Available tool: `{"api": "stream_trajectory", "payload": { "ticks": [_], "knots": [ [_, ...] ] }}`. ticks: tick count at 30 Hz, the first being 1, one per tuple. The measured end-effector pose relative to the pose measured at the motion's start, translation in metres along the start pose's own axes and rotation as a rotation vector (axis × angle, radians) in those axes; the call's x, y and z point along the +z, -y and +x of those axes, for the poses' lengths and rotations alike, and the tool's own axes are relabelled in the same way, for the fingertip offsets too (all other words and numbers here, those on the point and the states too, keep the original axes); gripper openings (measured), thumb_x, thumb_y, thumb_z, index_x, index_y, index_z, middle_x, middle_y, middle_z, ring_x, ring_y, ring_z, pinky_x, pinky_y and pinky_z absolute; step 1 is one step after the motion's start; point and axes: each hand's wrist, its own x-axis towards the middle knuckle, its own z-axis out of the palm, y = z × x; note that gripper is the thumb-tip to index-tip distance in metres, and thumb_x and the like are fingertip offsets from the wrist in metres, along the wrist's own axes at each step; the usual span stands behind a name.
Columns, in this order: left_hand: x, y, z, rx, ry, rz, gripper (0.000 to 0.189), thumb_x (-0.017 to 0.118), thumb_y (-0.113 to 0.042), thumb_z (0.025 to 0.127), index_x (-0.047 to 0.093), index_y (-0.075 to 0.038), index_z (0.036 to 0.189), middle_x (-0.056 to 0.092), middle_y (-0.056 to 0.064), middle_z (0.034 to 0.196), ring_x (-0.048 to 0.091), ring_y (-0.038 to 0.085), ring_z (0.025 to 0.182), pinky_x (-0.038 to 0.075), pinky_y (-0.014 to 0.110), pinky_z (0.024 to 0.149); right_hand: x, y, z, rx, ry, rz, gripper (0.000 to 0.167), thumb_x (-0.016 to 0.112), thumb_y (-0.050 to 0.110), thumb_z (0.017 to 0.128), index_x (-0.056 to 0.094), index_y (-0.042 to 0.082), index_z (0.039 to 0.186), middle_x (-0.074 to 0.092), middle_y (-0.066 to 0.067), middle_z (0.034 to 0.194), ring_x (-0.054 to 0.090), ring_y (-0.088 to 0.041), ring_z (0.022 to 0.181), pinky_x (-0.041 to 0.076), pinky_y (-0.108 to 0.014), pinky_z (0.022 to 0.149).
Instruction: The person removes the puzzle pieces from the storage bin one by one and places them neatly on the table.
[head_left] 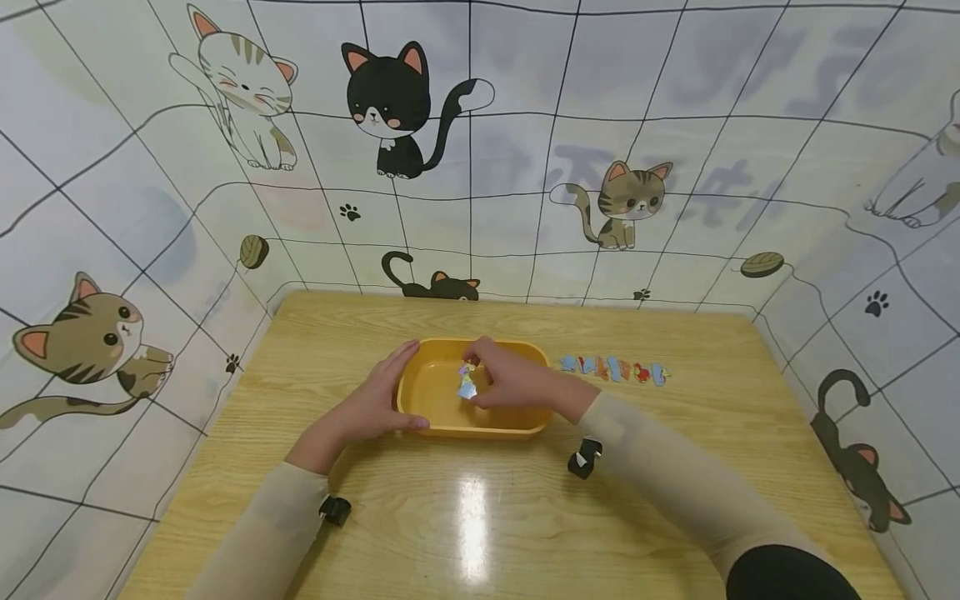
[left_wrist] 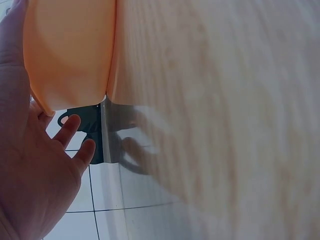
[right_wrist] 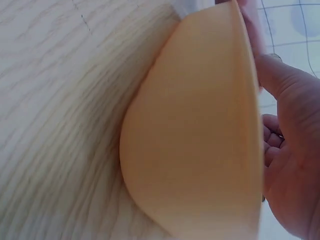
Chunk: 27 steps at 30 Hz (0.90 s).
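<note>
A yellow rectangular plastic tray point(head_left: 437, 379) stands on the wooden table. My left hand point(head_left: 375, 402) holds its left end, thumb at the front rim and fingers toward the back corner. Over the inside of the tray, my right hand point(head_left: 513, 379) pinches a small colourful piece point(head_left: 467, 383) in pale blue, yellow and purple; its exact kind is too small to tell. In the right wrist view, the tray's outer wall point(right_wrist: 195, 125) hides that piece and part of the right hand point(right_wrist: 295, 135). The left wrist view shows the left hand point(left_wrist: 40, 160) beside the tray wall point(left_wrist: 70, 55).
Right of the tray, several small blue, orange and red cut-out pieces point(head_left: 615, 369) lie in a row. Cat-patterned, gridded sheeting point(head_left: 517, 150) encloses the back and sides of the table point(head_left: 405, 517). Dark wrist devices point(head_left: 585, 458) sit below both sleeves.
</note>
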Motion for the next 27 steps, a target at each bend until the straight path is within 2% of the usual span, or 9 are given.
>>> {"api": "stream_trajectory", "payload": {
  "ticks": [5,17,27],
  "knots": [
    [0.0,-0.002,0.0,0.014,-0.005,-0.004,0.139,0.101,-0.054,0.078,0.013,-0.019,0.18,0.011,0.002,0.186,0.017,0.039,0.167,0.022,0.066,0.131,-0.011,-0.003,-0.014,0.007,-0.025,0.003,0.07,0.086,0.023,0.095,0.05,0.002,0.151,0.055,-0.01,0.137,0.056,-0.018,0.091,0.053,-0.033,0.077],
    [-0.001,-0.001,0.001,0.016,-0.003,0.0,0.138,0.101,-0.053,0.078,0.013,-0.02,0.18,0.011,0.002,0.186,0.018,0.038,0.167,0.022,0.066,0.131,-0.029,-0.009,-0.041,-0.011,-0.071,-0.008,0.069,0.089,0.023,0.096,0.051,0.004,0.15,0.055,-0.011,0.144,0.057,-0.026,0.1,0.053,-0.038,0.083],
    [-0.001,-0.001,0.0,0.017,0.0,0.003,0.139,0.101,-0.053,0.078,0.012,-0.019,0.18,0.011,0.003,0.186,0.016,0.039,0.167,0.021,0.066,0.132,-0.046,-0.026,-0.069,0.012,-0.121,-0.012,0.067,0.088,0.025,0.096,0.053,0.006,0.149,0.057,-0.01,0.143,0.058,-0.021,0.1,0.054,-0.039,0.084]
  ]
}}
